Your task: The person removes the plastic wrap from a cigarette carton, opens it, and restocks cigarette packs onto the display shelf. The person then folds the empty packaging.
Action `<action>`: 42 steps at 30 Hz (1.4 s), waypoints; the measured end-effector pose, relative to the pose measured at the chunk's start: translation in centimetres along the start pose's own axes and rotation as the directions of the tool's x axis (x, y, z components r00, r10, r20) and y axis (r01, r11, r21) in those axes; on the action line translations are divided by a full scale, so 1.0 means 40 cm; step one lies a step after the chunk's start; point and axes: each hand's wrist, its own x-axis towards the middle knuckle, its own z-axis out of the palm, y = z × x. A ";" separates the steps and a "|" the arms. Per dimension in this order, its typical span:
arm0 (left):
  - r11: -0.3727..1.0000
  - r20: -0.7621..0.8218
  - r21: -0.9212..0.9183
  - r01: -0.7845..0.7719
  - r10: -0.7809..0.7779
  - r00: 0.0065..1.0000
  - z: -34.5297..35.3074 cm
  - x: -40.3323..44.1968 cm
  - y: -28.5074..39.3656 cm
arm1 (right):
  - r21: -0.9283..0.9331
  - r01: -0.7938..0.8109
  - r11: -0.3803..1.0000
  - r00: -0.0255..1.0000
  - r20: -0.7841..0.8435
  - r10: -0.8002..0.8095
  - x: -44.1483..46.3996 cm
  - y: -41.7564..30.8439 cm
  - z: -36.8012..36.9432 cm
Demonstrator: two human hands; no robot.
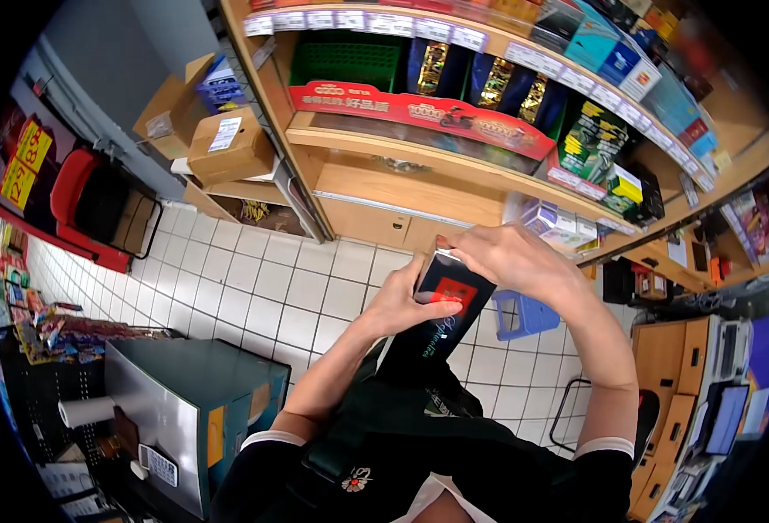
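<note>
A long black carton (415, 344) with a red square label and light script lettering is held up in front of my chest, tilted. My left hand (404, 303) grips its left side, with the thumb lying across the front by the red label. My right hand (508, 254) is at the carton's top end, its fingers bent over the upper edge. The right fingertips are partly hidden behind the hand, and the carton's lower end merges with my dark clothing.
Wooden shelves (437, 187) with packaged goods stand ahead. Cardboard boxes (227, 148) are stacked at the left, near a red chair (75, 187). A blue plastic stool (524, 315) stands on the tiled floor. There is a metal-sided counter (153, 410) at lower left and wooden drawers (663, 436) at right.
</note>
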 end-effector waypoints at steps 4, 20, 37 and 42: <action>0.997 0.063 0.064 0.037 -0.041 0.997 0.019 0.019 -0.007 | -0.131 -0.041 0.990 0.996 -0.090 0.029 -0.053 0.026 0.036; 0.925 0.055 0.339 -0.170 0.161 0.985 -0.029 0.331 0.057 | -0.281 0.050 0.958 0.956 -0.266 -0.128 0.071 0.221 -0.130; 0.898 -0.130 0.418 -0.137 0.208 0.970 0.004 0.498 0.047 | -0.057 -0.006 0.998 0.960 -0.279 -0.011 0.092 0.384 -0.207; 0.921 -0.267 0.387 -0.032 0.146 0.953 0.012 0.527 0.013 | -0.139 0.049 0.989 0.880 -0.462 -0.108 0.097 0.458 -0.163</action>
